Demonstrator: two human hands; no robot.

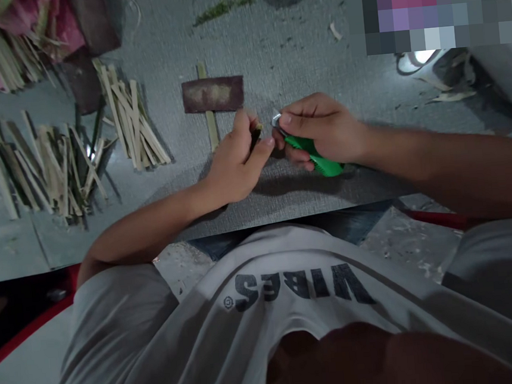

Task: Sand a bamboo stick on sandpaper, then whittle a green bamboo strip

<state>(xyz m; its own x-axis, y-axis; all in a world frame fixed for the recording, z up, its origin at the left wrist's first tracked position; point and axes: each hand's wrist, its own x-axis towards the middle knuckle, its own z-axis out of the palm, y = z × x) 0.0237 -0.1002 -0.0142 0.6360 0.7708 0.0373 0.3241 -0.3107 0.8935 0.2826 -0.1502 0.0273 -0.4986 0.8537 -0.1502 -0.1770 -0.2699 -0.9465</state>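
My left hand (238,161) is closed, thumb against fingers, around a thin dark strip with a yellowish end (258,131). Most of that strip is hidden by the fingers. A green-handled cutter (320,161) with a short shiny metal tip is gripped in my right hand (322,127). Its tip points toward the left hand, with a small gap between the two hands. Just beyond the left hand lies a dark brown rectangular piece (214,94) on top of a pale flat strip (212,130), which sticks out at both ends.
Loose pale strips (136,125) lie left of centre, beside a messier heap (56,167). A pink bag (58,30) with more strips is at the far left. Green shavings (224,6) lie on the grey table (297,45). A bright lamp (423,58) stands at the right.
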